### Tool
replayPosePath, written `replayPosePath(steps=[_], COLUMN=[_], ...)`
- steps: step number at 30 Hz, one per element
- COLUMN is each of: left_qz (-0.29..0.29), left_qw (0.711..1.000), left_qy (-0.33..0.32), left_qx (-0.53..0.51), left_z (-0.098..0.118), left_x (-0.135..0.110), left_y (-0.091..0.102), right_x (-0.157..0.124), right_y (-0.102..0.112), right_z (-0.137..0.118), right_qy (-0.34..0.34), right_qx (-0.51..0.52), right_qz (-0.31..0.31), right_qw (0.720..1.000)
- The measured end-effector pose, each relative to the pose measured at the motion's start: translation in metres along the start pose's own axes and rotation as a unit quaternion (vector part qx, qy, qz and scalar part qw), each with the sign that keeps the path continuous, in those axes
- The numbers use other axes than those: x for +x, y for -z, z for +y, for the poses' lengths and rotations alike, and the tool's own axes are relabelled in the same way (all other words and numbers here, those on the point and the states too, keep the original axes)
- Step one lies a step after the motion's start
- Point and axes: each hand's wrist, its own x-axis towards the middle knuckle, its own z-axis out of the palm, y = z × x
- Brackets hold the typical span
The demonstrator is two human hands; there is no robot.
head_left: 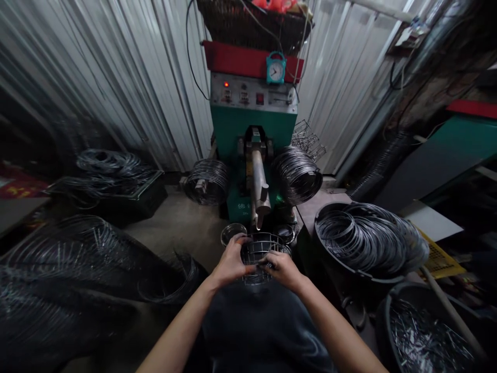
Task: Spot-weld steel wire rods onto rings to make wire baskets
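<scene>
Before me, a round wire basket point(267, 240) of thin metal rods sits just below the electrode tip of a spot welding machine point(254, 116). My left hand point(232, 260) grips the left side of the basket, thumb towards the near side and fingers over its rim. Closed in a pinch, my right hand point(285, 268) is at the near right side of the basket. Any small piece between its fingertips is too dark to make out. The machine's arm point(259, 178) points down towards the basket.
Coils of wire rings hang left point(207, 181) and right point(298, 174) of the machine. To the right stand a tub of wire rings point(320, 248) and a bucket of short metal pieces point(382, 326). Bundled wire point(77, 259) lies left. A teal clock point(276, 70) sits on the machine.
</scene>
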Motion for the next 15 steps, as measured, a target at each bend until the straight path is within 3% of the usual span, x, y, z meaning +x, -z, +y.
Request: replayPosePath(steps=[10, 15], left_qz=[0.038, 0.032], left_qw=[0.998, 0.999], left_qy=[0.0, 0.014], left_qx=[-0.04, -0.039], left_z=[-0.012, -0.008], left_x=[0.032, 0.038], left_y=[0.006, 0.008], right_x=[0.038, 0.04], right_y=[0.009, 0.007], right_z=[0.01, 0.01], right_qy=[-0.012, -0.022], right_qx=[-0.015, 0.014], right_qz=[0.014, 0.048], right_qw=[1.0, 0.999])
